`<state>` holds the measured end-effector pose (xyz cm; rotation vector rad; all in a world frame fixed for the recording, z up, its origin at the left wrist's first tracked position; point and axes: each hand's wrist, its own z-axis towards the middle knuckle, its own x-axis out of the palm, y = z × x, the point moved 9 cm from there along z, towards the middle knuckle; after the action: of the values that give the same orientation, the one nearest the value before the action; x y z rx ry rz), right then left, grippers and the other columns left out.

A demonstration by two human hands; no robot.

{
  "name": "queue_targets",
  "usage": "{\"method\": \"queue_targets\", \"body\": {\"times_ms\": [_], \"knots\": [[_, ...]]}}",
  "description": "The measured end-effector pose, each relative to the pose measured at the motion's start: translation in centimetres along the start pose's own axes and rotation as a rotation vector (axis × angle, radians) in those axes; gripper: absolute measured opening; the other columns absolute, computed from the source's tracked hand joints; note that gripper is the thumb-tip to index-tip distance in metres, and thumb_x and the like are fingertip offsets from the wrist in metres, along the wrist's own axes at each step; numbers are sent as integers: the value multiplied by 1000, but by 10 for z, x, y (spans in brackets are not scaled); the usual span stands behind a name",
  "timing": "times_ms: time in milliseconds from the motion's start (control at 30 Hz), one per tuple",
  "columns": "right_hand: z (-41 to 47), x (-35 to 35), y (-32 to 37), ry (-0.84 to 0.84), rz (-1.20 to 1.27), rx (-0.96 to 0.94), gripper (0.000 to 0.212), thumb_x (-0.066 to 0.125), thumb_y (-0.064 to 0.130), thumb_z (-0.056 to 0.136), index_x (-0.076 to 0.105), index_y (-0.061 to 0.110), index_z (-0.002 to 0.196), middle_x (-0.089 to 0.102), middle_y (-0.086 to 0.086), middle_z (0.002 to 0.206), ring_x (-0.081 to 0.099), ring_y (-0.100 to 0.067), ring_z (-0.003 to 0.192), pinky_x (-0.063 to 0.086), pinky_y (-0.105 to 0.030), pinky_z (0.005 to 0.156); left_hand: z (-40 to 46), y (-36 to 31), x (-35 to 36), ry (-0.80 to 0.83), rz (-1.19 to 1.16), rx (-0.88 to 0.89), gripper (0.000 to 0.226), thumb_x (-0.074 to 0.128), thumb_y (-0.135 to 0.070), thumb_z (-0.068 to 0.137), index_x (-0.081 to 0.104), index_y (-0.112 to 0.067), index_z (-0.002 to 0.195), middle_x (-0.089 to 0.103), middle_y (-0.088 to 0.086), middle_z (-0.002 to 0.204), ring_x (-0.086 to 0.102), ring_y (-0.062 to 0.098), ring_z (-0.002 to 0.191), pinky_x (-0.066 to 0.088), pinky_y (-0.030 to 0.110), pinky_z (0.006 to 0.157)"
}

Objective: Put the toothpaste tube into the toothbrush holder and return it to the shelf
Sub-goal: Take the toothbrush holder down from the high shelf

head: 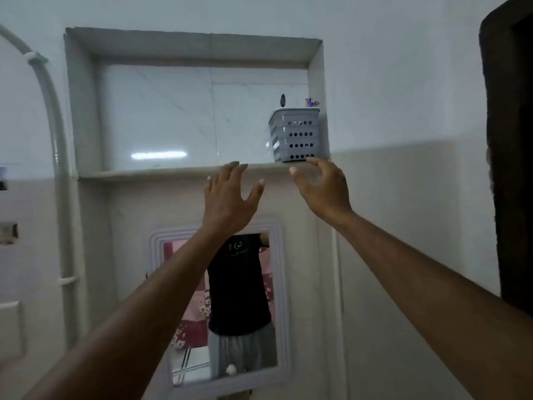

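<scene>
Head view: the holder stands on the shelf just above the right hand fingertips; both hands, left hand too, are spread and empty. No toothpaste tube is identifiable.

1. The toothbrush holder, a grey plastic basket with rows of round holes, stood upright at the right end of the shelf, against the niche's side wall.
2. A dark item and something purple stuck up above its rim; the toothpaste tube could not be told apart.

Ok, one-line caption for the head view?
Both open hands just below the shelf, grey toothbrush holder standing at its right end.
</scene>
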<state>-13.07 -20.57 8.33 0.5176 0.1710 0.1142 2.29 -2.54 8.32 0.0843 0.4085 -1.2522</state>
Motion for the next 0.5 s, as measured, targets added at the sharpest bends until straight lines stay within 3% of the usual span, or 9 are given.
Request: {"method": "queue_targets", "body": {"times_ms": [100, 267, 367, 500], "knots": [[29, 7, -12, -8, 15, -1, 67, 80, 56, 99, 64, 19, 153, 62, -6, 156, 53, -28, 148, 49, -42, 120, 26, -3, 20, -11, 59, 10, 67, 47, -64, 103, 47, -26, 158, 36, 0, 170, 16, 24, 164, 9, 57, 131], [63, 26, -23, -33, -66, -18, 101, 81, 67, 92, 38, 17, 168, 54, -8, 164, 56, -32, 147, 49, -53, 121, 57, 4, 51, -15, 197, -34, 71, 35, -74, 102, 40, -35, 162, 19, 1, 177, -3, 25, 166, -12, 54, 130], [71, 35, -24, -123, -99, -15, 119, 77, 81, 83, 34, 10, 169, 58, -10, 161, 62, -35, 142, 51, -54, 118, 59, 8, 58, -84, 250, -25, 70, 30, -78, 102, 40, -41, 160, 19, -1, 177, -2, 24, 166, -14, 51, 129], [77, 47, -27, -159, -147, -12, 124, 74, 84, 84, 31, 5, 170, 55, -14, 166, 55, -36, 149, 40, -53, 122, 58, 11, 60, -151, 257, 5, 67, 33, -77, 103, 36, -43, 161, 15, -4, 177, -2, 20, 166, -13, 48, 129]]}}
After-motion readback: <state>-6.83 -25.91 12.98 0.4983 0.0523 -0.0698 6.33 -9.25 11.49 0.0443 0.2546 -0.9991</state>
